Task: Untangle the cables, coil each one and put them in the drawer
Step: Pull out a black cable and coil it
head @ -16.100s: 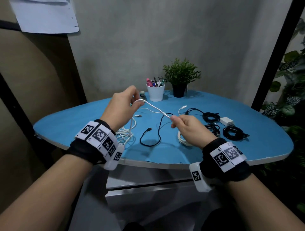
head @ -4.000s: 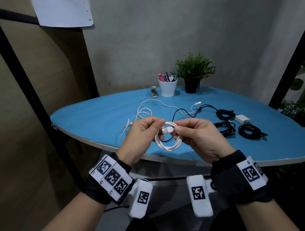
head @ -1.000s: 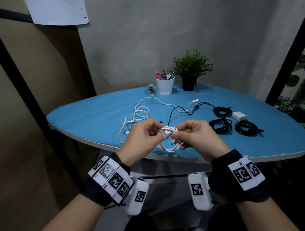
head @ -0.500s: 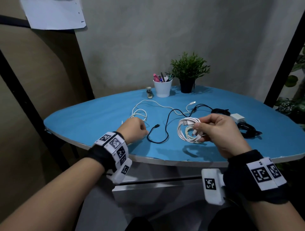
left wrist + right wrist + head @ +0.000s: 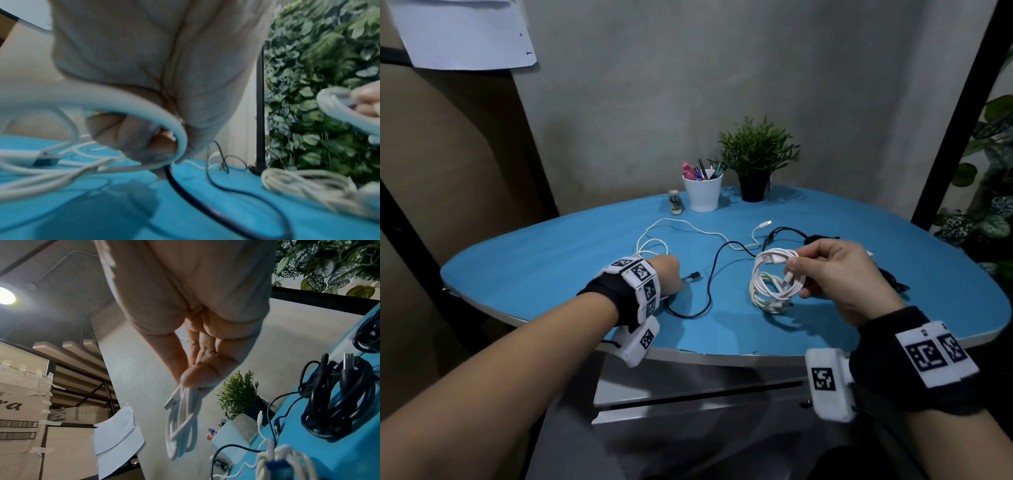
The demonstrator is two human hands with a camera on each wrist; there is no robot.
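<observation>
With the drawer (image 5: 698, 397) closed and nothing stowed, the right hand (image 5: 835, 274) pinches one coiled white cable (image 5: 774, 270) above the desk (image 5: 551, 260), while the left hand (image 5: 667, 277) grips a loose white cable (image 5: 674, 226) beside an uncoiled black cable (image 5: 709, 291).

right hand (image 5: 197, 337): thumb and fingers pinch coiled white cable (image 5: 180, 423), loops hanging | right: bundled black cables (image 5: 337, 402) on blue table (image 5: 349, 451) | far: potted plant (image 5: 238, 395), white cup (image 5: 230, 436)
</observation>
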